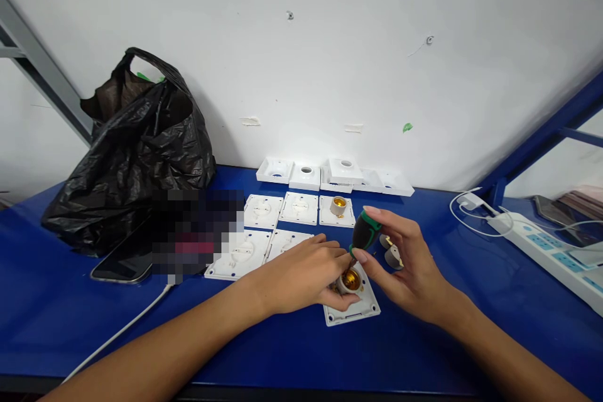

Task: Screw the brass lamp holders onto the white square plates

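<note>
Lamp socket (351, 281) on white plate (354, 310) is gripped by left hand (301, 276); screwdriver (365, 233) is pinched by right hand (409, 259).

White plates (282, 226) crowd behind; bare blue table (424, 352) lies open in front.

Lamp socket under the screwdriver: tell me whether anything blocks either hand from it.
Nothing visible does. The left hand already grips the lamp socket on its white plate, and the right hand holds the green-handled screwdriver with its tip down in the socket's brass mouth. Two loose grey parts lie just behind, apart from it.
</note>
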Demonstrator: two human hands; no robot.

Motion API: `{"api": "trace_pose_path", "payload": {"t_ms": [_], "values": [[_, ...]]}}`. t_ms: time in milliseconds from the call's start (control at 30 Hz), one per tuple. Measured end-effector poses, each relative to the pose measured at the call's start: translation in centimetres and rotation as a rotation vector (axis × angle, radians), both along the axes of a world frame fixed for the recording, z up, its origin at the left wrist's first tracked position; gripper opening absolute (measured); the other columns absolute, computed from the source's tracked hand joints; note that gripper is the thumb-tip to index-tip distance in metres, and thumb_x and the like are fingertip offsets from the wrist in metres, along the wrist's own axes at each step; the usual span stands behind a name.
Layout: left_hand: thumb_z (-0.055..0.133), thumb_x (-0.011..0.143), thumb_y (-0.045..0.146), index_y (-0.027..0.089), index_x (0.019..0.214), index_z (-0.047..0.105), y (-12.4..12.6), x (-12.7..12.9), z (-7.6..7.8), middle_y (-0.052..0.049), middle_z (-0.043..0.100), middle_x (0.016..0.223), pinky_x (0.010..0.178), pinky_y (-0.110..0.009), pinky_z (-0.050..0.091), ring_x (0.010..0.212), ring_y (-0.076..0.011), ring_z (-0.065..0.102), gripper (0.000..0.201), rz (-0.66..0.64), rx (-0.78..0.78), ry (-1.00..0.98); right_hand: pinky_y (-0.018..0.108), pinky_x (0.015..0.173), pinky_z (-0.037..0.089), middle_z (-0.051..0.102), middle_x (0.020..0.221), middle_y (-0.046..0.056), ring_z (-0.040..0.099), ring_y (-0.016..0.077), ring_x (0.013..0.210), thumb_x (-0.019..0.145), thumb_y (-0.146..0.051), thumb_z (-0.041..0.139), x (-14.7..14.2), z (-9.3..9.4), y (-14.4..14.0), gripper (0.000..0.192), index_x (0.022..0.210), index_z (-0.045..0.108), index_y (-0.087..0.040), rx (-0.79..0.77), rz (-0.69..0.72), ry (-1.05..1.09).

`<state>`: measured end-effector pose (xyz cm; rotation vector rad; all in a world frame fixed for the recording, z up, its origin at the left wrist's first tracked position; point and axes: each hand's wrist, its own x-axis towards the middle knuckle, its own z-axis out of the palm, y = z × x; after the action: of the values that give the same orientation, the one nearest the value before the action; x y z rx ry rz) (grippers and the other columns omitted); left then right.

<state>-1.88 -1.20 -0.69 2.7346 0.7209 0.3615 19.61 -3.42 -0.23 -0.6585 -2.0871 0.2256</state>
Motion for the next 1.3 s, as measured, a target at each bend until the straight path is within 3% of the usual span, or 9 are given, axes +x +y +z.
{"api": "trace_pose_path", "payload": {"t_ms": [767, 1300], "values": [[0.079, 0.095, 0.045, 0.019, 0.079, 0.057, 0.0, 0.02, 0.13, 0.001, 0.064, 0.079, 0.082, -0.034, 0.047, 0.078, -0.0203, 0.062, 0.037, -0.006, -0.006, 0.009, 0.037, 0.094, 0.063, 0.067, 0.134, 0.003, 0.071, 0.0188, 0.103, 0.101, -0.013, 0.063, -0.07, 0.35, -0.2, 0.076, 0.165, 0.029, -0.036, -0.005, -0.005, -0.032], [0.078, 0.095, 0.045, 0.019, 0.082, 0.059, 0.02, -0.05, 0.11, 0.0, 0.065, 0.08, 0.082, -0.035, 0.047, 0.078, -0.02, 0.061, 0.035, -0.014, -0.006, 0.0, 0.041, 0.09, 0.065, 0.067, 0.133, 0.005, 0.072, 0.0214, 0.102, 0.1, -0.013, 0.063, -0.06, 0.34, -0.27, 0.076, 0.164, 0.029, -0.037, -0.006, -0.012, -0.037]]}}
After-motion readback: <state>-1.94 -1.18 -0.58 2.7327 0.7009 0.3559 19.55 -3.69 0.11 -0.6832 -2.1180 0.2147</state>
